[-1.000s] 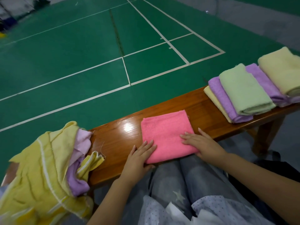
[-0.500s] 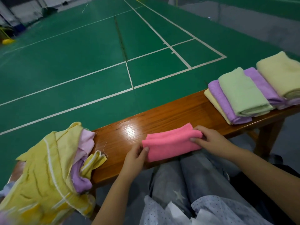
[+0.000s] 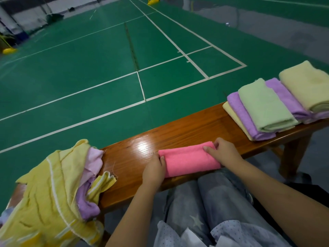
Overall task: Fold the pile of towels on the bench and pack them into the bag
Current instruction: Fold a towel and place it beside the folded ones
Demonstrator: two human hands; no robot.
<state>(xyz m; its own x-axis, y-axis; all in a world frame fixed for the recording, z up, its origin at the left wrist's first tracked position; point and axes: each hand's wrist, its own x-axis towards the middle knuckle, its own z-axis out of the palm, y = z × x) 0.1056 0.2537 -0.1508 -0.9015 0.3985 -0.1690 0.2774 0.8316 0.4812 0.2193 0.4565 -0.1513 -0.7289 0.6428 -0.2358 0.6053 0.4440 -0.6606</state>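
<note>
A pink towel (image 3: pixel 188 159), folded into a narrow strip, lies on the wooden bench (image 3: pixel 187 129) in front of my knees. My left hand (image 3: pixel 154 169) grips its left end, thumb on top. My right hand (image 3: pixel 222 151) pinches its right end with curled fingers. At the bench's left end sits a loose pile of unfolded towels (image 3: pixel 53 191), mostly yellow with lilac and purple ones tucked in. Folded towels (image 3: pixel 267 107) overlap in a row at the right end: pale yellow, purple, green, purple, pale yellow. No bag is in view.
Beyond the bench spreads a green court floor (image 3: pixel 106 68) with white lines. A bench leg (image 3: pixel 293 155) stands at the right, with a dark object on the floor near it. My lap in grey trousers presses against the bench's near edge.
The pink towel lay flat as a square under both flat hands; both hands folded its near half over, and it is now a narrow strip held at each end.
</note>
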